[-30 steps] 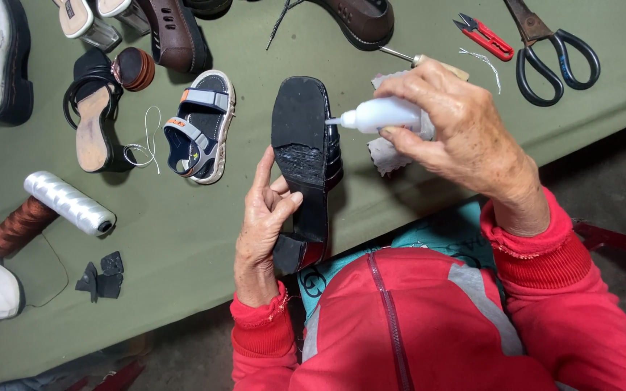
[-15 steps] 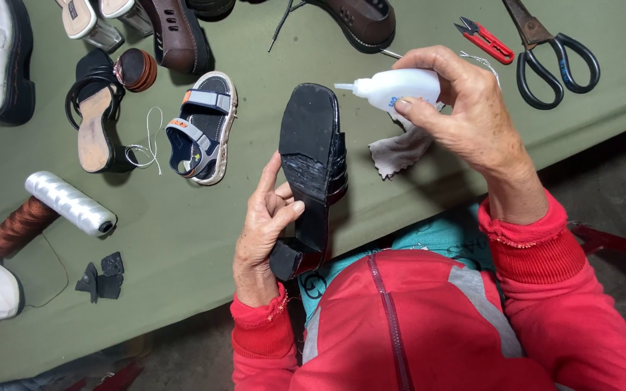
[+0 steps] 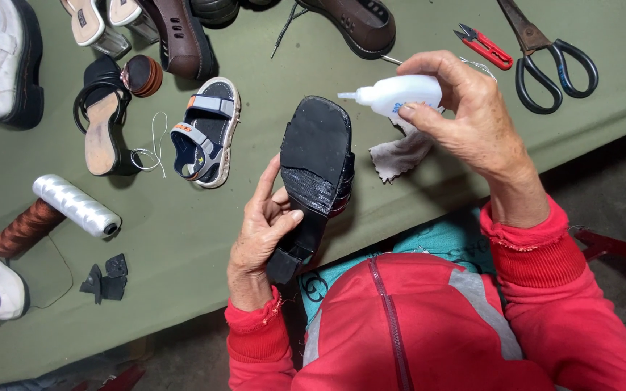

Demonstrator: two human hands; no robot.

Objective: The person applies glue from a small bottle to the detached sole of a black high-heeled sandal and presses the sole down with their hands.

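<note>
Left hand (image 3: 266, 232) wrapped around a black shoe (image 3: 313, 174), sole up, at frame centre just above the bench (image 3: 204, 239). Right hand (image 3: 472, 119) clamped on a white glue bottle (image 3: 398, 94) — nozzle pointing left, just off the toe. Beneath it, a grey rag (image 3: 398, 153). Further out: child's sandal (image 3: 204, 134) left of centre, scissors (image 3: 552, 61) upper right, white thread spool (image 3: 76, 205) at left.

Red zip jacket w/ grey shoulder panels, ribbed frayed cuffs, teal patterned top underneath, bare hands (image 3: 371, 174).
</note>
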